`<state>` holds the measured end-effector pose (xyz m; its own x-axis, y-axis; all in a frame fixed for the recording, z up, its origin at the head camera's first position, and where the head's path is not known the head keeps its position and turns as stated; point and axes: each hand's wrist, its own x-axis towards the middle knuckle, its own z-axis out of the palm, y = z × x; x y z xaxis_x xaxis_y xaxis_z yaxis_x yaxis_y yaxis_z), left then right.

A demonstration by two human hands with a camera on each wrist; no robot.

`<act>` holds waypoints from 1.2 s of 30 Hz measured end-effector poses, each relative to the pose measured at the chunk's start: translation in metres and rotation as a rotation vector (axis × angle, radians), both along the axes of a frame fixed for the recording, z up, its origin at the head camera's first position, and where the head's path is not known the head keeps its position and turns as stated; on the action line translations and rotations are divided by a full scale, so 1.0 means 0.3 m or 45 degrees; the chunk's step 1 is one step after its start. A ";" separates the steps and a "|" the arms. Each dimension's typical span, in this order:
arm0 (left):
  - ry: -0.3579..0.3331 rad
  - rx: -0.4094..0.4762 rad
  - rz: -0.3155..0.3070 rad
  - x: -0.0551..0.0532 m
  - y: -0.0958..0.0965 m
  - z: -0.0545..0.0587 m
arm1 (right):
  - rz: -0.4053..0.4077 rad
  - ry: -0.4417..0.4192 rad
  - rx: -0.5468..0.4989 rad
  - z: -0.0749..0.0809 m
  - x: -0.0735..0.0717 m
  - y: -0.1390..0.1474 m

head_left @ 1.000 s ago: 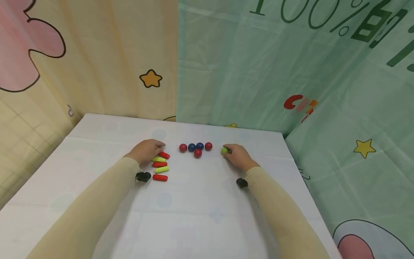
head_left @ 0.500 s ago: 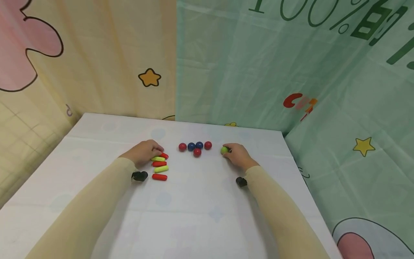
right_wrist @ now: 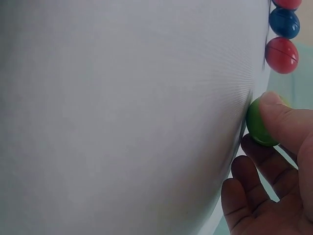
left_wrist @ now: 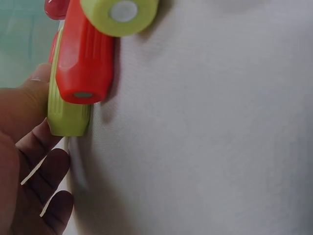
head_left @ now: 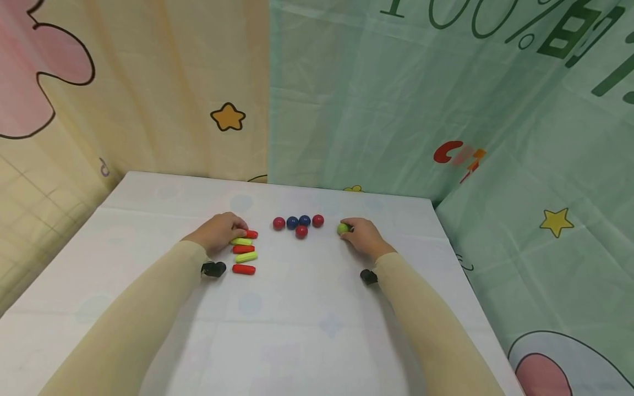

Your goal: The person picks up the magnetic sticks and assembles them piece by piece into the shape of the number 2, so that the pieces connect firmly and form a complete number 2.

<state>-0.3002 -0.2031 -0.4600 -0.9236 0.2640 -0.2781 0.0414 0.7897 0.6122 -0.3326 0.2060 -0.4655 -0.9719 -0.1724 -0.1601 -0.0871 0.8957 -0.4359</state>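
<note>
1. Holds with the right hand (head_left: 364,237) a small, glossy green ball (head_left: 343,229), pinched narrowly between thumb and finger, at the right of the other balls; cannot tell if touching the desk (head_left: 297,297) or just above.
2. Pinches with the left hand (head_left: 218,231) the left end of a slim, smooth red stick (head_left: 252,235), the farthest of its column; cannot see this grip fully in the left wrist view, because of nearer sticks in front.
3. Shows below it, toward the person, four more sticks lying roughly sideways: a yellow-green stick (head_left: 241,241), a second red stick (head_left: 243,249), another yellow-green stick (head_left: 246,257) and, after a wider gap, a last red stick (head_left: 244,269).
4. Shows between both hands a row of glossy balls: a red ball (head_left: 279,223), two dark blue balls (head_left: 292,223) side by side, another red ball (head_left: 318,220); nearer to the person, just before the blue ones, a third red ball (head_left: 301,231).
5. Wears long beige sleeves (head_left: 129,302).
6. Has behind the white-covered desk a beige curtain (head_left: 148,110) and a green curtain (head_left: 356,110).
</note>
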 end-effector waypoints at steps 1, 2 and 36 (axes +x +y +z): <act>-0.001 0.001 0.003 -0.001 0.000 0.000 | 0.003 0.003 0.002 0.001 0.001 0.000; -0.001 -0.001 0.004 -0.001 0.001 0.000 | 0.007 0.006 0.007 0.001 0.003 0.000; 0.063 0.102 0.032 0.003 0.109 0.020 | 0.074 -0.038 -0.023 0.001 0.055 -0.067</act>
